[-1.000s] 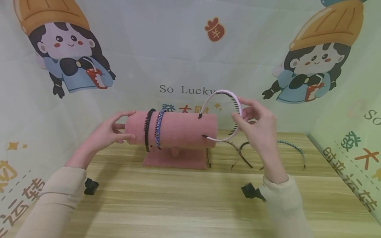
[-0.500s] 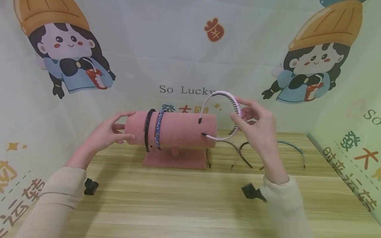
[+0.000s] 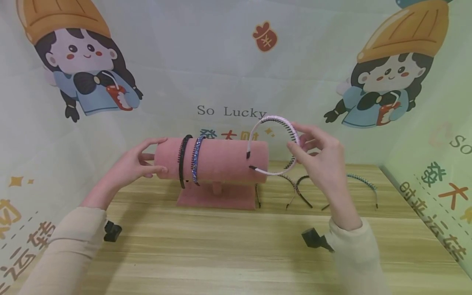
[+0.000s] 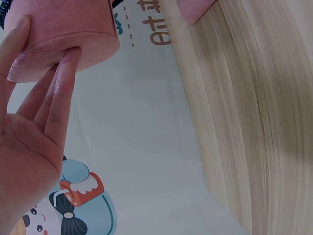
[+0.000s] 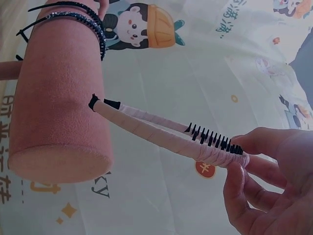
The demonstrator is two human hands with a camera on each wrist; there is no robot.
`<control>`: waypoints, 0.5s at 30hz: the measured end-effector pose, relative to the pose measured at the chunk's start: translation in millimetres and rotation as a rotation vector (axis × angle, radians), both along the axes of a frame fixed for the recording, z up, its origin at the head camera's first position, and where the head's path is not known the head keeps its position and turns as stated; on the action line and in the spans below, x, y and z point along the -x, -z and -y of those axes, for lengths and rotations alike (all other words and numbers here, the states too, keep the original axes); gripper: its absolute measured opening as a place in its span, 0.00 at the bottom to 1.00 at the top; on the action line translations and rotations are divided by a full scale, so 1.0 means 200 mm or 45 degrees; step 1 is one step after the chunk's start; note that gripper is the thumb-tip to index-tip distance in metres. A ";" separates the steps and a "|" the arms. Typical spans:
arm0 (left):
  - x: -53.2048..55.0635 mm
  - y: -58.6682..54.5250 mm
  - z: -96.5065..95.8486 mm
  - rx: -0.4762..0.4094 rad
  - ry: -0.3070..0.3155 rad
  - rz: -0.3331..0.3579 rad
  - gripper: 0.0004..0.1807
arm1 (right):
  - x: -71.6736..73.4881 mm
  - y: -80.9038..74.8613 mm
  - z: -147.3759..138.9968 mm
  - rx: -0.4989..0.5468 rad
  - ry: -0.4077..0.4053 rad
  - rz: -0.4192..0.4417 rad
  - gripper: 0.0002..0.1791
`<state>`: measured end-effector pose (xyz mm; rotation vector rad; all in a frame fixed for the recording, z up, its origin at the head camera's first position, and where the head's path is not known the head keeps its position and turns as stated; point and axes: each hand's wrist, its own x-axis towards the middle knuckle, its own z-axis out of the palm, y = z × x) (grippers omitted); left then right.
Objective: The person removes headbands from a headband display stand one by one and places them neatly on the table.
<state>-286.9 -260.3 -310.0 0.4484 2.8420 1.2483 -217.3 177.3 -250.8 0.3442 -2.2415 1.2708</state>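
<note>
A pink padded headband stand (image 3: pixel 228 159) has a horizontal roll on a flat base. My left hand (image 3: pixel 138 162) grips the roll's left end; in the left wrist view the thumb (image 4: pixel 19 32) lies on its side and fingers press against its end face. On the roll's left half sit a black toothed headband (image 3: pixel 182 159) and a glittery blue headband (image 3: pixel 196 159). My right hand (image 3: pixel 322 157) pinches a pale pink headband (image 5: pixel 161 139) with black inner teeth by its curved top. Its black tips point at the roll's right part; whether they touch it I cannot tell.
Behind my right hand, several more headbands lie on the wooden table (image 3: pixel 206 250), among them a teal one (image 3: pixel 363 181) and a dark one (image 3: pixel 304 192). A printed cloth (image 3: pixel 184 53) stands round the back and sides.
The pale pink headband has tilted and dropped slightly, its upper tip now lower and nearer the other tip. My right hand shifted a little; the left hand and stand kept still.
</note>
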 end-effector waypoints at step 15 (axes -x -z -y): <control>0.00 0.00 0.00 0.001 0.003 -0.003 0.49 | -0.02 0.01 -0.02 -0.120 -0.004 0.025 0.17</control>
